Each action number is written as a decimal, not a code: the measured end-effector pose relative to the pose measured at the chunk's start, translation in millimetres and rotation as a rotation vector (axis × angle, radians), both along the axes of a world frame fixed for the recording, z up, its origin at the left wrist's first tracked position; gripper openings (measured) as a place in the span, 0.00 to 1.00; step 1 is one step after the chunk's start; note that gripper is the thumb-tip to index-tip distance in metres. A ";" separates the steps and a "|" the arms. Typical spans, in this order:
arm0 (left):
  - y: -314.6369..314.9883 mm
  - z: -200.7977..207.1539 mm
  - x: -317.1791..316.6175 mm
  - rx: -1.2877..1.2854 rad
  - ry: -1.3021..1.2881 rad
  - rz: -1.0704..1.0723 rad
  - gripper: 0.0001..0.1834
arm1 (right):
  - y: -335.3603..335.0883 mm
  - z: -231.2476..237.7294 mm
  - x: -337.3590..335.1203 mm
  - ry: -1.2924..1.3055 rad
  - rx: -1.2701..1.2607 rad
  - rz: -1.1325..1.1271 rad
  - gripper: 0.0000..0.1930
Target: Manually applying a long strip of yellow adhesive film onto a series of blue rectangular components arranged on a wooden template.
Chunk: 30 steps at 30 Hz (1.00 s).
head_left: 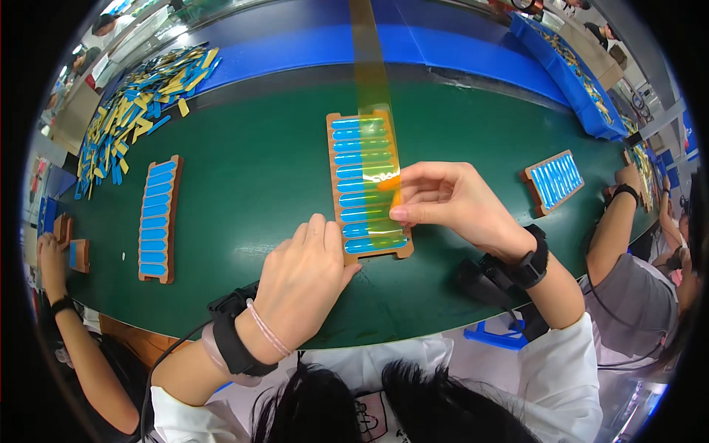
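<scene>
In the middle of the green table, a brown tray [410,248] with scalloped sides holds a column of rounded blue strips [351,171]. A long transparent yellow film [373,81] runs from the far side down over the right part of the strips. My left hand [299,277] grips the tray's near left side, thumb at its near edge. My right hand [458,203] pinches the film's right edge; the thumb is in front, and fingertips look orange through the film.
Another tray of blue strips [156,221] lies left, and a smaller one [555,181] right. Loose blue and yellow strips [140,103] are heaped at far left. A blue bin [572,85] stands far right. Other people's hands [52,266] work at both ends of the table.
</scene>
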<state>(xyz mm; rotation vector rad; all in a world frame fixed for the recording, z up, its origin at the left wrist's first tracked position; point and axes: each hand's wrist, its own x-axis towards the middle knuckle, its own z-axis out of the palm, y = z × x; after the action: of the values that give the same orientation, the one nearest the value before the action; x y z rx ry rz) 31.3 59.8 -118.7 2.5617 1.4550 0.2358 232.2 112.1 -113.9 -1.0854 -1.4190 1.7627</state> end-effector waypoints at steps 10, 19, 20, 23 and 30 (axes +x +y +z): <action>14.0 -0.8 1.8 -0.044 -0.021 -0.023 0.23 | 1.4 -10.7 -2.4 -0.277 0.310 -0.015 0.14; 17.1 -1.6 -2.3 0.103 0.096 -0.084 0.19 | -0.3 -12.2 1.1 -0.345 0.346 -0.034 0.16; 17.0 -0.3 -3.8 0.082 0.088 -0.091 0.19 | -0.2 -11.9 2.0 -0.360 0.332 -0.031 0.17; 15.9 3.8 -6.8 0.171 0.026 -0.289 0.16 | 0.5 -12.8 3.5 -0.382 0.311 -0.033 0.17; 19.4 1.0 -8.2 0.187 0.054 -0.440 0.14 | -1.0 -17.5 0.8 -0.400 0.325 -0.071 0.17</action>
<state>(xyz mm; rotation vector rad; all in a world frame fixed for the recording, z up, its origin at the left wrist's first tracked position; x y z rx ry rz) 23.1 79.1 -117.7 2.9753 0.8815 0.2461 233.0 111.1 -131.4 -1.3335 -1.8028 1.2493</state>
